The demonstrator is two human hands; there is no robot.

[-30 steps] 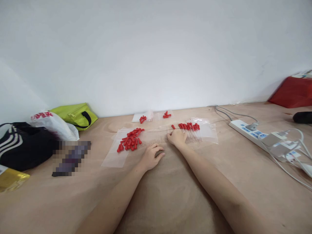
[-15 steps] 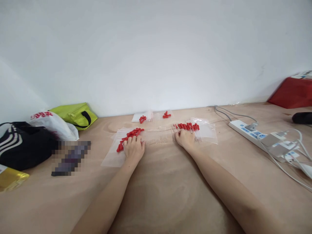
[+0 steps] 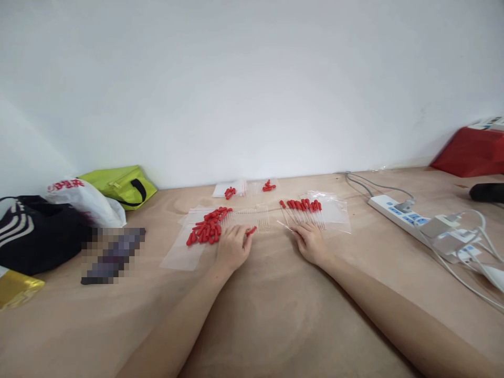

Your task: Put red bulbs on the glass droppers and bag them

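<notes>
Between the thumb and fingers of my left hand is a red rubber bulb. My right hand pinches a thin clear tube that points toward the left. A pile of red bulbs lies on a clear plastic bag left of my left hand. Loose clear tubes lie in a row between the hands. Just beyond my right hand, several tubes with red bulbs on their ends rest side by side on clear bags.
Two small groups of red bulbs lie on bags near the wall. A power strip with plugs and cables is at the right, by a red bag. Green, white and black bags stand at the left.
My left hand has moved right from the bulb pile and now holds one bulb. My right hand has drawn back toward me with a tube, and one bulb-tipped tube now shows apart from the row.
</notes>
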